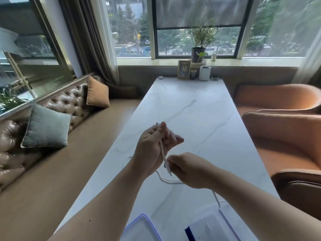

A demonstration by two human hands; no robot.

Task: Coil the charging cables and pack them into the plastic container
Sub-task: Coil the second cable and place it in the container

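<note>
Both of my hands hold one white charging cable (163, 154) above the white marble table (191, 110). My left hand (152, 146) is raised, its thumb and fingers pinching the cable near one end. My right hand (189, 169) grips the same cable lower down, near its plug. The rest of the cable sags under my right hand in a loop and trails along the table toward the clear plastic container (215, 225) at the near edge. A blue-rimmed lid (142, 228) lies to the container's left.
At the table's far end stand a sign marked A2 (184, 69), a white cup (205, 73) and a potted plant (198, 49) on the sill. A tufted leather bench with cushions (46, 126) runs along the left; orange armchairs (284, 136) are on the right.
</note>
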